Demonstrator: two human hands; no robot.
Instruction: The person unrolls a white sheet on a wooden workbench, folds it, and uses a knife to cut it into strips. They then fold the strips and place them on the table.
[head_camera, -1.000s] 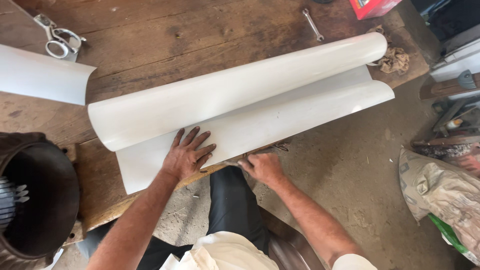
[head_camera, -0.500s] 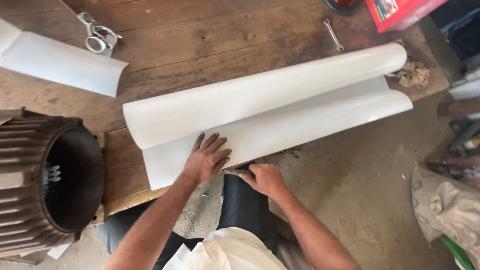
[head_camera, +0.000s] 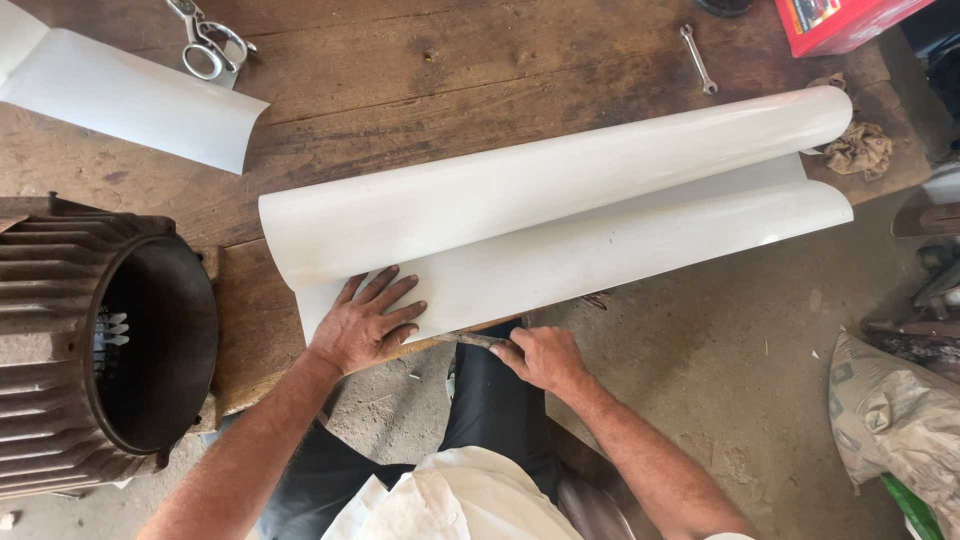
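- The big white sheet (head_camera: 560, 225) lies half-rolled on the wooden workbench (head_camera: 420, 70). Its long axis runs from near the person up and off to their right, with the curled roll on the far side and the flat flap hanging a bit over the bench's near edge.
- Left hand (head_camera: 365, 325) is spread wide, palm down, flat on the near-left corner of the sheet, pinning it.
- Right hand (head_camera: 545, 358) sits just below the sheet's near edge, fingers closed around a thin dark tool (head_camera: 478, 340) whose tip points left along that edge, toward the left hand. Can't tell what kind of tool it is.
- So the sheet lies just beyond both hands. The left is on it; the right is right at its edge.
- Left of the sheet: a rusty ribbed motor housing (head_camera: 100, 345), open end facing the sheet.
- Beyond the sheet's left end: a smaller white sheet piece (head_camera: 130, 95) and metal shears (head_camera: 208, 45).
- Beyond the right end: a small wrench (head_camera: 698, 58), a red box (head_camera: 850, 20) with a printed label at the top corner, and a crumpled rag (head_camera: 862, 148).
- Below the sheet's right end, on the floor: a pale sack (head_camera: 895, 420).
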